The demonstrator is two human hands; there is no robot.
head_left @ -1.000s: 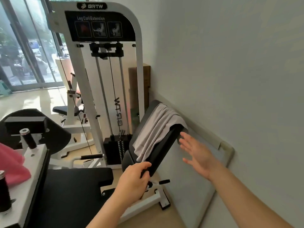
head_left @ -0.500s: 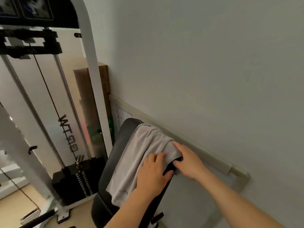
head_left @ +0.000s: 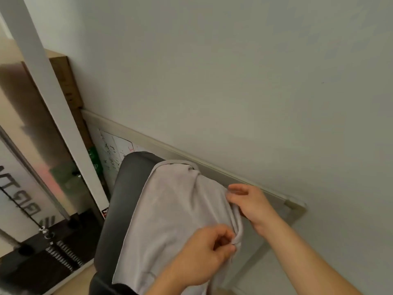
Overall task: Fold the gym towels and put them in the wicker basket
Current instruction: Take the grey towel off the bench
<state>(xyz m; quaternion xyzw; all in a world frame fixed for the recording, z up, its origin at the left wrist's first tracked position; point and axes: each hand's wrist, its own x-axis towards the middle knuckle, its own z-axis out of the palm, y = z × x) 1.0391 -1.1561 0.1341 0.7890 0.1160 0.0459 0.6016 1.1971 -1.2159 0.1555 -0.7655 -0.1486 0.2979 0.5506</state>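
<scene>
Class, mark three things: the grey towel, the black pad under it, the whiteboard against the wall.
grey towel (head_left: 174, 209): head view, middle of the draped cloth
black pad (head_left: 125, 188): head view, bare left side
whiteboard (head_left: 113, 150): head view, written surface left of the pad

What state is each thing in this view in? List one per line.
Light grey cloth towel: unfolded, draped over the backrest, bunched at its right edge.
Black padded backrest: tilted, partly covered by the towel.
Left hand: pinches the towel's edge.
Right hand: grips the towel's edge.
Framed whiteboard: propped behind the backrest, written on.
</scene>
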